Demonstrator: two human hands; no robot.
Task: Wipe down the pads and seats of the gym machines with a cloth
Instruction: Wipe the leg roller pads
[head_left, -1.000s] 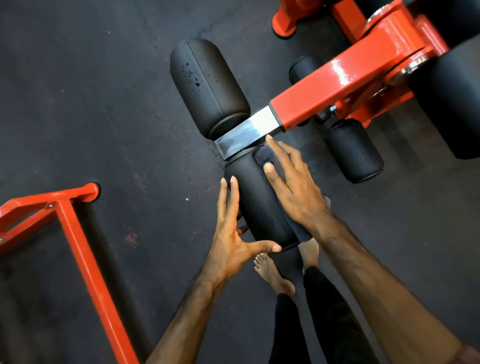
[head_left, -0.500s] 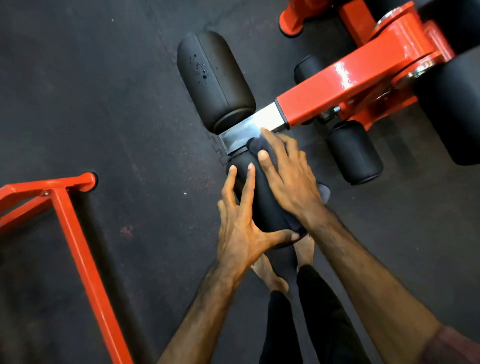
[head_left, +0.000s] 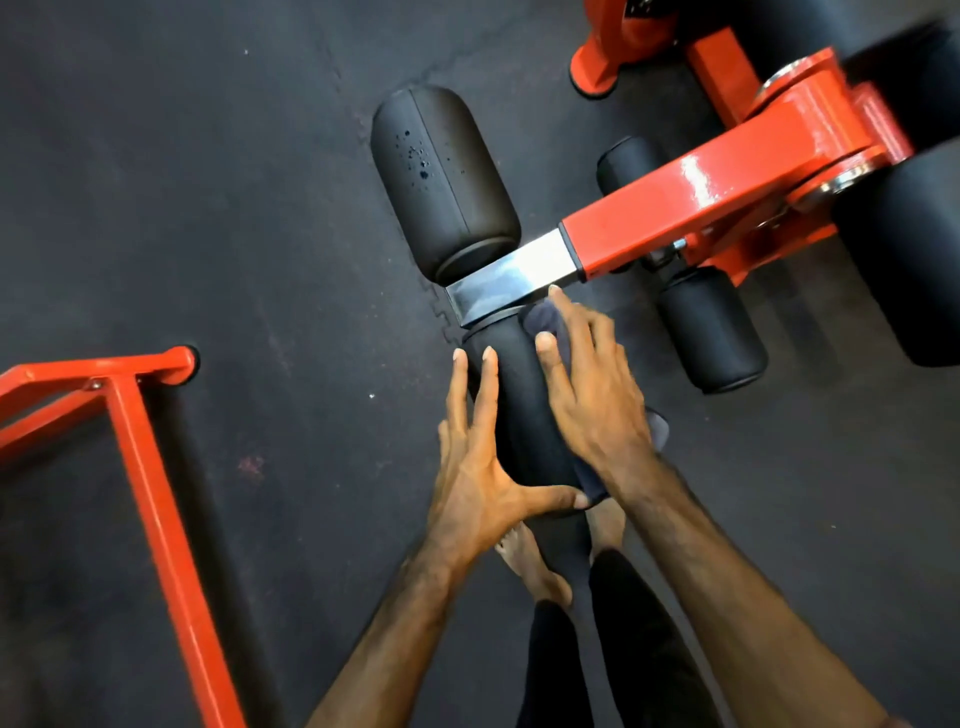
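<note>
A black roller pad (head_left: 519, 410) sticks out toward me from the steel end of an orange machine arm (head_left: 691, 208). My right hand (head_left: 592, 395) lies flat on a dark cloth (head_left: 543, 319), pressing it onto the pad's right side with straight fingers. My left hand (head_left: 478, 462) braces the pad's left side, fingers straight and thumb across the near end. The twin roller pad (head_left: 441, 182) on the far side carries dark wet specks.
A second orange frame (head_left: 150, 467) crosses the dark rubber floor at the left. Smaller black rollers (head_left: 711, 327) and a large black pad (head_left: 904, 260) sit at the right. My bare feet (head_left: 535, 566) stand just below the wiped pad.
My left hand slid back down the pad's left side and its fingers spread. My right hand with the cloth stays at the pad's far end, shifted slightly.
</note>
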